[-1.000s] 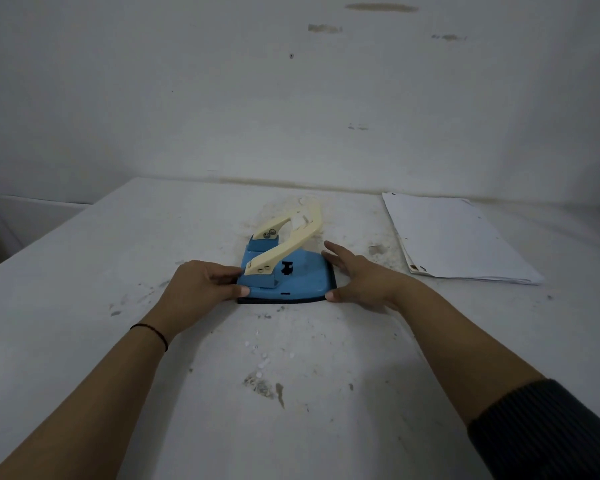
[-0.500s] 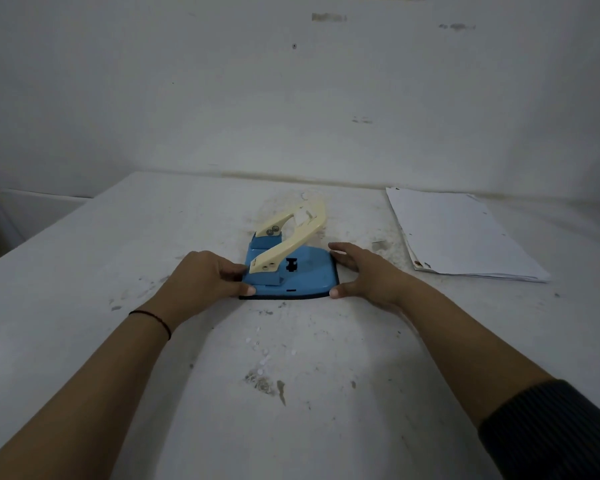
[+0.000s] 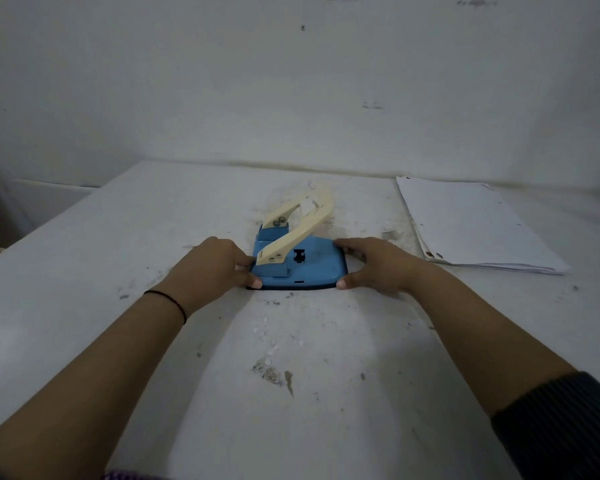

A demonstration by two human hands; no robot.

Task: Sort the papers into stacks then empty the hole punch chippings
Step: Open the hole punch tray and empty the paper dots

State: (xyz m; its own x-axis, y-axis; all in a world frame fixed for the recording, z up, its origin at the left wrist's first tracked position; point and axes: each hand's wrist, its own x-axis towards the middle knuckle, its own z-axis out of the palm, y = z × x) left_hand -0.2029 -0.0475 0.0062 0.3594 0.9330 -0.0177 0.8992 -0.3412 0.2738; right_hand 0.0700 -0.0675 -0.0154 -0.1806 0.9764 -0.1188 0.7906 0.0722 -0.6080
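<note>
Both hands are on the hole punch right now. The left hand is curled against its 9 o'clock side, thumb tip pressed to the near corner of the blue base. The right hand lies flatter along the 3 o'clock edge, fingers spread, thumb at the near right corner. So it's squeezed between the two hands, though I can't tell if it's lifted at all; it looks like it's sitting flat on the table, roughly dead centre, with its cream lever sticking up toward 12.

The papers look sorted already, one stack well off at about 2 o'clock from the punch, so I'd say we're on the chippings step. A few chippings are scattered at 6 o'clock, nearer the person.

Next move, I reckon: get fingertips under that dark bottom tray, lift the punch and pop the tray off. Keep it level, or the confetti goes everywhere.
</note>
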